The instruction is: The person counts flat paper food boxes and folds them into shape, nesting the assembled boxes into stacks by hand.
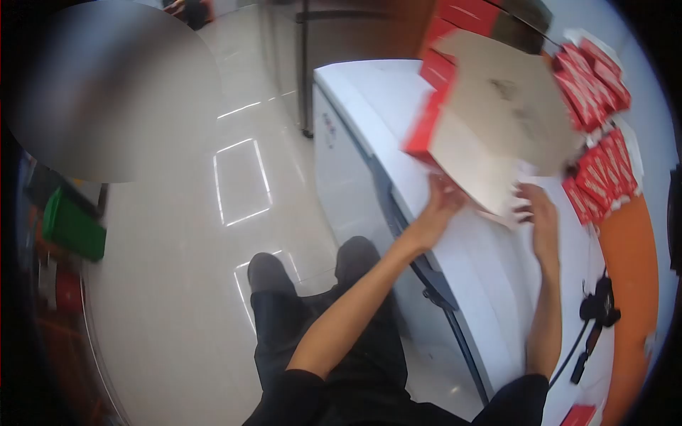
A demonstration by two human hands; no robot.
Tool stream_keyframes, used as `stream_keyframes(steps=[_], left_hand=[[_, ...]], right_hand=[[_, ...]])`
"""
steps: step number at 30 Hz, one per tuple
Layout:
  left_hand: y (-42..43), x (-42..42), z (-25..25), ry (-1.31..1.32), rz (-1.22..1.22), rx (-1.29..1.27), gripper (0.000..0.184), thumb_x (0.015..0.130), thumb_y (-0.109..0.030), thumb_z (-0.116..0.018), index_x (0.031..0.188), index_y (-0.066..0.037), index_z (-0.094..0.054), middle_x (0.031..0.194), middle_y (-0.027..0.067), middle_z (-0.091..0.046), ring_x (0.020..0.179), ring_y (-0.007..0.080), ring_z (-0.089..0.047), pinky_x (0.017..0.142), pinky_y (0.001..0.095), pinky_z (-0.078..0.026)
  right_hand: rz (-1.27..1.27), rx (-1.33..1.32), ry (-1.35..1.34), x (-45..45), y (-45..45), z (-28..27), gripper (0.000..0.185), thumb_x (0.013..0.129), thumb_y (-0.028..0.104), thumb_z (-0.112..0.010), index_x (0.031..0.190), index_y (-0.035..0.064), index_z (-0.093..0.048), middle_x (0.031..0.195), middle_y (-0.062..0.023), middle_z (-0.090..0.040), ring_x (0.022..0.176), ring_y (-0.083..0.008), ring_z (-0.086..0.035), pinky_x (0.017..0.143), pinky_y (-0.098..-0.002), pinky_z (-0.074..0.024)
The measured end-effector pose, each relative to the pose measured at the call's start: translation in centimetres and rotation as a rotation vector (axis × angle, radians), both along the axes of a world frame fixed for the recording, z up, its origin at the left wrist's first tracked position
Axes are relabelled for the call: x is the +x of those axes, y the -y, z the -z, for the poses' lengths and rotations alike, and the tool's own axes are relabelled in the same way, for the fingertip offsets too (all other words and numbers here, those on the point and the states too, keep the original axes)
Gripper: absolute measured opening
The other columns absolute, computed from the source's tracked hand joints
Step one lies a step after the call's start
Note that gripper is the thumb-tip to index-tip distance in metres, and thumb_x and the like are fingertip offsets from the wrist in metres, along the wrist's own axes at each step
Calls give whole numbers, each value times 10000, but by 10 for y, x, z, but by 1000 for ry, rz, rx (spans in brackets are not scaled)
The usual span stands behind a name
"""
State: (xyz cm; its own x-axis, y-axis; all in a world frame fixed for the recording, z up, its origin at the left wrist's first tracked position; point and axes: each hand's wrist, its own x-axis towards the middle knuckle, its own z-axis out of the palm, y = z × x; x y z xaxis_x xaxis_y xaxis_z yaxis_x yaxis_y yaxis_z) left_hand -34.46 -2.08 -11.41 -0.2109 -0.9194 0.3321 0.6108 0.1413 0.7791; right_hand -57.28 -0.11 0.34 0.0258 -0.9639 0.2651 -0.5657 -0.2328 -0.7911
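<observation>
A cardboard box [497,135], plain brown inside and red on its outer side, stands part-folded above the white freezer top [490,248]. My left hand [444,197] has its fingers closed on the box's near left edge, with the fingertips partly hidden beneath it. At the near right corner, my right hand [536,209] curls its fingers against a brown flap, gripping it. The box and fingers are slightly blurred. Dark smudges or print show on the brown inner face.
Red boxes [465,14] are stacked at the far end. Bundles of red packets [600,170] hang along the right wall. A black device with a cable [600,305] lies at right. A green bin [73,224] is at far left. A blurred round shape [106,92] covers the upper left.
</observation>
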Motion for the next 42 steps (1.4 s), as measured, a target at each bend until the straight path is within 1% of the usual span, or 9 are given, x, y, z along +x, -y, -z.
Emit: stream_keyframes(steps=[4,8,12,14,18,21,27,35,42], left_hand=[[9,3,4,-184,-46,23,942,982,-616,-609,1604,-117,-108,1553,95,-314,1442,233,-355,1173,446,-374],[36,25,-28,-373,-428,146,823,966,-269,-760,1554,-63,-222,1457,121,-497,1380,228,-468,1150,398,-391],[75,55,-63,-66,-638,439,887,896,-189,-805,1571,-56,-244,1330,145,-599,943,210,-697,704,323,-579],[105,81,-57,105,-537,331,926,855,-149,-821,1573,-53,-243,1289,168,-614,770,181,-699,489,288,-502],[132,131,-87,269,-466,167,807,915,-159,-759,1546,-53,-268,1268,237,-626,1063,317,-708,846,423,-631],[126,152,-113,482,-515,107,742,957,-268,-728,1544,-56,-327,1309,239,-619,1042,293,-711,840,411,-608],[86,123,-133,984,-482,110,884,944,-628,-639,1560,-56,-365,1454,221,-544,1226,305,-634,954,434,-554],[62,122,-101,743,6,410,788,986,-531,-643,1501,22,-419,1356,216,-624,1166,277,-690,979,385,-576],[-58,128,-42,202,-81,430,573,1045,-346,-606,1444,37,-459,1324,164,-656,1147,254,-700,962,395,-593]], right_hand=[[-66,-54,-362,28,1,26,504,991,420,-653,1282,9,-635,1238,-143,-662,1029,-267,-655,854,-394,-542],[-74,-181,-643,28,2,46,500,931,402,-726,1247,21,-655,1181,-163,-651,1053,-343,-628,953,-426,-504],[-82,-223,-675,23,7,47,436,889,410,-762,1071,16,-721,1034,-150,-652,1068,-347,-603,938,-444,-474],[-85,-339,-744,12,13,53,482,899,490,-728,864,9,-746,901,-131,-695,947,-343,-645,844,-459,-480],[21,118,-980,-20,20,21,750,904,725,-592,746,7,-746,693,-156,-711,674,-354,-682,737,-460,-539],[-22,547,-931,-66,10,-19,843,898,804,-529,785,1,-761,747,-160,-729,758,-313,-714,755,-445,-567],[36,455,-94,-112,32,-18,970,902,857,-437,1223,-17,-710,1108,-157,-742,902,-276,-717,781,-375,-588],[-138,205,54,-36,28,-2,469,1010,392,-605,1180,-31,-713,1098,-108,-732,917,-156,-678,804,-286,-532],[-283,-37,98,20,-17,-3,266,928,163,-659,1095,-35,-718,1054,-119,-732,872,-158,-688,819,-316,-539]])
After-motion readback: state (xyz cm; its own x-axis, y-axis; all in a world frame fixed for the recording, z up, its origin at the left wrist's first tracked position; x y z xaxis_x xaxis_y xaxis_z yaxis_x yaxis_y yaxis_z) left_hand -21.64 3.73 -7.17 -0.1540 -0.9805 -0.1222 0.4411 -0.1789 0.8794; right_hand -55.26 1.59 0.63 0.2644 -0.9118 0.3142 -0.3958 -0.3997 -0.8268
